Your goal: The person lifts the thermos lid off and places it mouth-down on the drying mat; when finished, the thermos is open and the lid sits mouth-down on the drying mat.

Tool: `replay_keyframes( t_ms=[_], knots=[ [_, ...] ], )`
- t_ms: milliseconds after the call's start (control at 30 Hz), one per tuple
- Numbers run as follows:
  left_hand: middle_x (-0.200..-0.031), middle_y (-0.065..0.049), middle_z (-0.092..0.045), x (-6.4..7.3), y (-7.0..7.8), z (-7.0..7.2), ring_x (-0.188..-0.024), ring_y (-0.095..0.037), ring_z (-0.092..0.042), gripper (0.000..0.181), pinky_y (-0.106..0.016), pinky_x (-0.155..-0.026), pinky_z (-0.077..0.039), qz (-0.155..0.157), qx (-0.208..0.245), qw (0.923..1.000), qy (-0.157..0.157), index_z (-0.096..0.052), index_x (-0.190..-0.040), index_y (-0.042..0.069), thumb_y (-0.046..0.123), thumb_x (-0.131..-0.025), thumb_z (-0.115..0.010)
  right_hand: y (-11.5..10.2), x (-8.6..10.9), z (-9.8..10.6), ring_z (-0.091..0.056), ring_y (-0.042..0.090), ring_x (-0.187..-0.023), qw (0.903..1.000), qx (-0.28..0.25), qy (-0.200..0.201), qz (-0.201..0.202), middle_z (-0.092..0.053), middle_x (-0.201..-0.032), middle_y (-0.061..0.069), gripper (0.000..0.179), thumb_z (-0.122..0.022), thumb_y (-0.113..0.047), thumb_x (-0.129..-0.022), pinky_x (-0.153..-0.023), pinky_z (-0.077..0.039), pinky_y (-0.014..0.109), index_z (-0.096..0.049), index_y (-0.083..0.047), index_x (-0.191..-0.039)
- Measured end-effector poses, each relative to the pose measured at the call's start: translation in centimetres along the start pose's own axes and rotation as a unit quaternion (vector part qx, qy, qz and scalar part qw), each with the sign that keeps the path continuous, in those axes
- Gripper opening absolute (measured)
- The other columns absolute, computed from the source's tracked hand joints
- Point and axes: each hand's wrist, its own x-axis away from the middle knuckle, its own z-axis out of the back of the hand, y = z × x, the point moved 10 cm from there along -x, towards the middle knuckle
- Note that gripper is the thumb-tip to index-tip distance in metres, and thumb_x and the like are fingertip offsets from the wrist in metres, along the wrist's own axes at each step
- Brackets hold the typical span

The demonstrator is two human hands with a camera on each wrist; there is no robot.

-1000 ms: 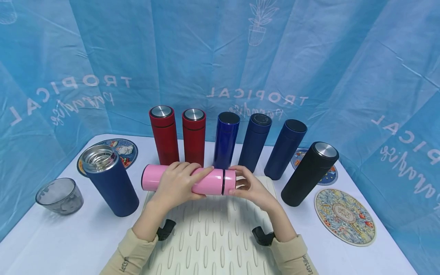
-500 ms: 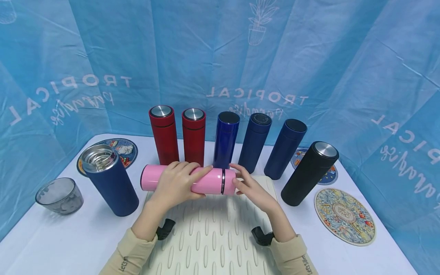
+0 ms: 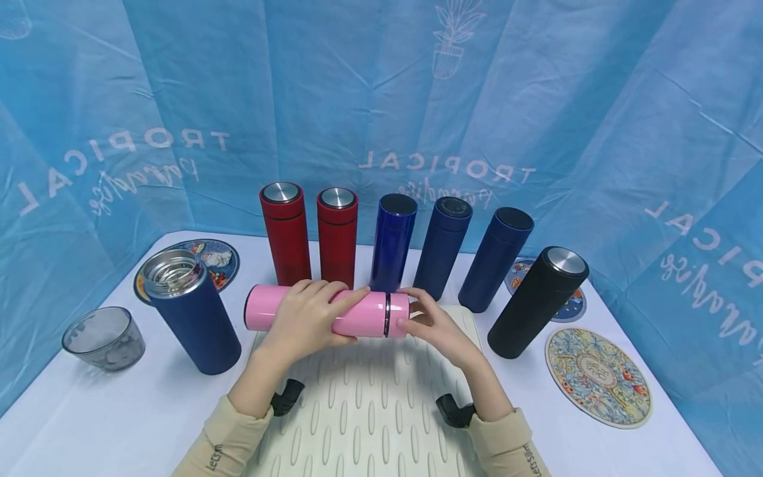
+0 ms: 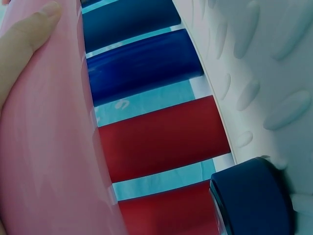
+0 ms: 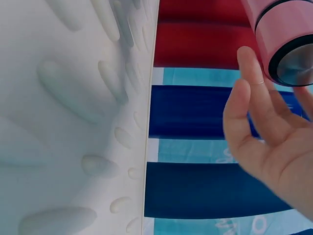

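A pink vacuum flask (image 3: 366,315) lies sideways in the air above a cream textured board, its lid end to the right. The left hand (image 3: 312,311) grips its body from above, thumb and fingers wrapped round it. With thumb and fingertips, the right hand (image 3: 438,328) pinches the pink lid (image 3: 398,315), just right of a dark ring. The lid's silver end (image 5: 298,66) shows in the right wrist view, beside curled, spread fingers. Only part of the left hand shows in the left wrist view, a finger (image 4: 29,36) lying along the pink body.
Behind stand two red flasks (image 3: 285,238), several blue flasks (image 3: 392,242) and a black flask (image 3: 533,305). At left are an open navy flask (image 3: 199,324) and a grey glass bowl (image 3: 104,341). Round mats (image 3: 599,377) lie on the white table; the cream board (image 3: 357,411) is in front.
The right hand's fingers loosened and shifted round the lid, then came back to pinch it. The left hand and pink flask stay almost in place.
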Motion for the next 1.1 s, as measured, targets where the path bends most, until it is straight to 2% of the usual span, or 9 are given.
replay_keyframes(
  t_ms=[133, 300, 533, 667, 733, 800, 933, 1000, 1100],
  knots=[
    [-0.099, -0.005, -0.065, 0.1, -0.1, 0.0, -0.086, -0.025, -0.062, 0.076, -0.041, -0.075, -0.05, 0.004, 0.003, 1.0, 0.001, -0.059, -0.122, 0.025, 0.05, -0.054, -0.083, -0.7, 0.1, -0.1, -0.053, 0.028, -0.105, 0.9993, 0.003, -0.002, 0.037, -0.041, -0.133, 0.015, 0.069, -0.068, -0.022, -0.083, -0.089, -0.047, 0.039, -0.03, -0.021, -0.14],
    [-0.099, -0.005, -0.065, 0.1, -0.2, 0.1, -0.086, -0.025, -0.062, 0.076, -0.041, -0.075, -0.05, 0.004, 0.004, 1.0, 0.006, -0.059, -0.122, 0.025, 0.05, -0.054, -0.083, -1.7, 0.2, 0.0, -0.053, 0.029, -0.107, 0.9963, 0.015, 0.009, 0.084, -0.036, -0.139, 0.014, 0.08, -0.074, -0.007, -0.075, -0.09, -0.046, 0.039, -0.028, -0.019, -0.14],
    [-0.099, -0.005, -0.065, 0.1, -0.1, 0.2, -0.085, -0.025, -0.062, 0.077, -0.041, -0.075, -0.05, 0.003, 0.005, 0.9999, 0.01, -0.059, -0.122, 0.026, 0.05, -0.053, -0.084, -2.1, 0.2, 0.1, -0.047, 0.027, -0.115, 0.994, 0.034, 0.019, 0.103, -0.036, -0.137, 0.011, 0.088, -0.077, 0.001, -0.069, -0.089, -0.046, 0.041, -0.03, -0.018, -0.14],
    [-0.099, -0.005, -0.065, 0.1, -0.1, 0.3, -0.086, -0.025, -0.062, 0.077, -0.041, -0.075, -0.05, 0.001, 0.003, 0.9999, 0.012, -0.059, -0.122, 0.026, 0.05, -0.053, -0.084, -1.9, 0.2, -0.3, -0.043, 0.027, -0.12, 0.9952, 0.03, -0.001, 0.093, -0.028, -0.143, 0.011, 0.091, -0.079, -0.007, -0.07, -0.09, -0.045, 0.042, -0.025, -0.024, -0.142],
    [-0.099, -0.005, -0.065, 0.1, -0.1, 0.3, -0.086, -0.025, -0.062, 0.076, -0.041, -0.075, -0.05, -0.002, 0.003, 0.9999, 0.015, -0.059, -0.121, 0.026, 0.051, -0.054, -0.083, -1.5, 0.2, -0.6, -0.042, 0.029, -0.121, 0.9969, 0.022, -0.017, 0.074, -0.024, -0.145, 0.012, 0.086, -0.074, -0.02, -0.078, -0.091, -0.044, 0.043, -0.02, -0.027, -0.144],
    [-0.099, -0.005, -0.066, 0.0, 0.0, 0.4, -0.085, -0.025, -0.062, 0.076, -0.04, -0.074, -0.05, -0.006, 0.003, 0.9998, 0.019, -0.059, -0.121, 0.026, 0.05, -0.054, -0.084, -1.0, 0.1, -0.7, -0.045, 0.031, -0.118, 0.9985, 0.01, -0.027, 0.047, -0.027, -0.144, 0.015, 0.075, -0.062, -0.034, -0.087, -0.09, -0.046, 0.044, -0.016, -0.028, -0.145],
    [-0.097, -0.005, -0.066, -0.1, 0.3, 0.6, -0.084, -0.024, -0.063, 0.075, -0.04, -0.074, -0.05, -0.014, 0.002, 0.9996, 0.025, -0.06, -0.12, 0.026, 0.05, -0.053, -0.084, 0.0, 0.2, -0.8, -0.059, 0.027, -0.097, 0.9995, -0.002, -0.03, -0.014, -0.051, -0.121, 0.017, 0.059, -0.034, -0.055, -0.094, -0.081, -0.05, 0.04, -0.026, -0.019, -0.141],
    [-0.097, -0.005, -0.066, -0.1, 0.4, 0.6, -0.084, -0.024, -0.063, 0.075, -0.04, -0.074, -0.05, -0.016, 0.004, 0.9996, 0.024, -0.06, -0.12, 0.026, 0.05, -0.053, -0.084, 0.3, 0.1, -0.9, -0.062, 0.025, -0.084, 0.9991, -0.007, -0.029, -0.029, -0.057, -0.106, 0.016, 0.057, -0.029, -0.055, -0.095, -0.074, -0.051, 0.036, -0.033, -0.012, -0.134],
    [-0.098, -0.005, -0.066, -0.1, 0.5, 0.4, -0.085, -0.024, -0.063, 0.075, -0.041, -0.075, -0.05, -0.015, 0.007, 0.9997, 0.019, -0.06, -0.12, 0.026, 0.05, -0.053, -0.084, 0.5, 0.0, -0.9, -0.063, 0.022, -0.075, 0.9989, -0.011, -0.024, -0.04, -0.058, -0.096, 0.013, 0.056, -0.03, -0.053, -0.096, -0.068, -0.05, 0.032, -0.037, -0.007, -0.126]
  ],
)
